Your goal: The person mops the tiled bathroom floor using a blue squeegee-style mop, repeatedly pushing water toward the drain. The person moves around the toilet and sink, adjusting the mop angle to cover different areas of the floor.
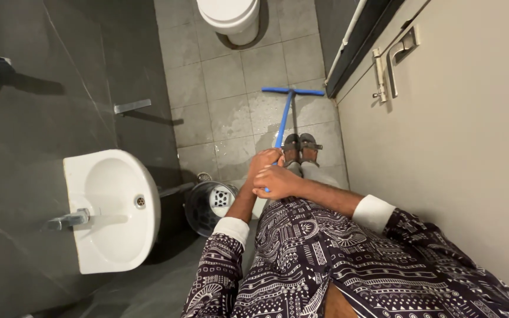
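Room: small bathroom with dark grey wall panels at left and a grey tiled floor (231, 76), wet in patches near the middle.
Far left: white oval ceramic washbasin (110, 206) with a chrome tap (69, 219) mounted on the dark wall.
Left of centre: grey plastic bucket (210, 206) on the floor, just beside the basin, below the left forearm.
Top: white toilet bowl (231, 15), well apart from the hands.
Left hand (263, 162): fingers curled shut round the blue pole, the farther hand along it.
Right hand (275, 182): fingers closed round the same pole, just behind the left, touching it.
Tool: blue long-handled floor squeegee (284, 118); its long axis runs from the hands away toward the toilet, with the crossbar head (293, 91) flat on the tiles beyond the sandalled feet (300, 148).
Right: beige door (460, 147) with a metal handle (402, 50).
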